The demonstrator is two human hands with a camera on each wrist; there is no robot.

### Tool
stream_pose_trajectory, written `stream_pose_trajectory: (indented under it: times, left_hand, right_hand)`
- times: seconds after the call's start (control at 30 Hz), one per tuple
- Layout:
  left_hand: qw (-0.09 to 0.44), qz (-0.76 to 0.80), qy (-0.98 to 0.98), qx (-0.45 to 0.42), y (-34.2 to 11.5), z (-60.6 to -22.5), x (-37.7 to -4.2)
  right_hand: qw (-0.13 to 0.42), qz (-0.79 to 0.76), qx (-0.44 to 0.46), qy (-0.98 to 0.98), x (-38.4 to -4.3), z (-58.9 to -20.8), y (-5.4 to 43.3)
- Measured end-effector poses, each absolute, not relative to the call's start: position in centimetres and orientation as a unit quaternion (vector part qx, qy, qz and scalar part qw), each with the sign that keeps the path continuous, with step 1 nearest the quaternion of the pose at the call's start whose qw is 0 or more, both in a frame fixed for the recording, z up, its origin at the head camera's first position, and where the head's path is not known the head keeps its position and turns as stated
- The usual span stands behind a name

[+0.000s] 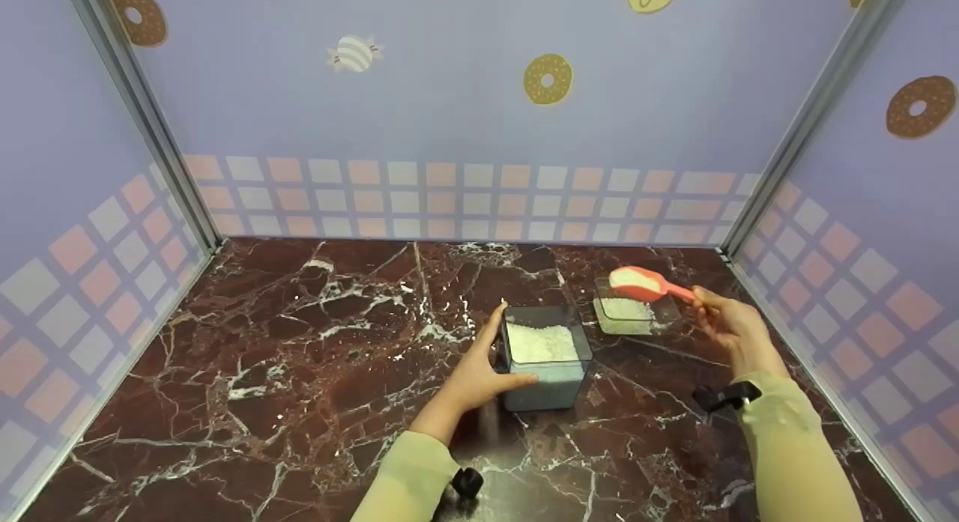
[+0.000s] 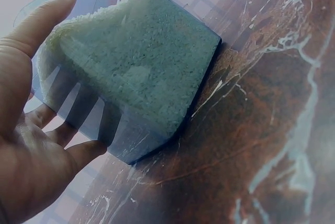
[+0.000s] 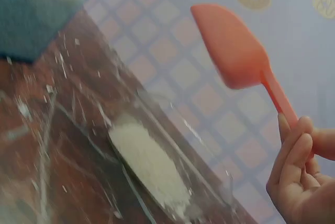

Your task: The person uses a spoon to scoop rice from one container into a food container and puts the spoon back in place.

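A dark see-through square container (image 1: 543, 395), filled well up with white rice (image 1: 543, 344), stands on the marbled table. My left hand (image 1: 473, 372) grips it from the left, the thumb along the near wall and the fingers round the far side; the left wrist view shows the fingers through the wall (image 2: 136, 67). My right hand (image 1: 730, 327) holds an orange scoop (image 3: 233, 48) by its handle, level and loaded with rice. It hangs over a smaller clear box (image 1: 628, 327) that has rice in it, behind and right of the big container.
Scattered rice grains lie on the dark marbled table (image 1: 337, 380). A lilac back wall (image 1: 449, 117) with printed doughnuts and checks, plus side panels joined by metal posts (image 1: 794, 125), encloses the table. Each sleeve carries a black device (image 1: 466, 483) at the wrist.
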State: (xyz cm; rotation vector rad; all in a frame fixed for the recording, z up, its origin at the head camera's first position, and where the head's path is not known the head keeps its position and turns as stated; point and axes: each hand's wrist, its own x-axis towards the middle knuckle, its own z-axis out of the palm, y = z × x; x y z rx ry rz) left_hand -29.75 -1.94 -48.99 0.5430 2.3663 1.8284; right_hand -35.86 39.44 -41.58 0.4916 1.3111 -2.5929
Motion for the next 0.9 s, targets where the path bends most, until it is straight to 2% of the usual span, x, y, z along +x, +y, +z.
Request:
stream_pose_trajectory:
  times: [0.2,0.33,0.53,0.77,0.9]
  left_hand:
    - [0.049,0.596,0.782,0.176,-2.0,-49.0,-29.7]
    - [0.046,0.59,0.787,0.174,-2.0,-48.9,-29.7]
    - [0.041,0.585,0.791,0.174,-2.0,-48.9,-29.7]
    - [0.045,0.592,0.785,0.176,-2.0,-48.9,-29.8]
    - [0.049,0.589,0.789,0.169,-2.0,-48.8,-29.6]
  right_hand:
    - [-0.005,-0.809,0.219,0.546,-36.4,-41.9,39.6]
    - [-0.073,-0.726,0.216,0.648,-36.7,-42.3,39.3]
    - [-0.176,-0.524,0.188,0.812,-36.6,-42.5,38.8]
    - [-0.308,-0.33,0.081,0.889,-36.3,-42.8,37.6]
    - [-0.356,-0.262,0.004,0.897,-36.2,-43.0,37.0]
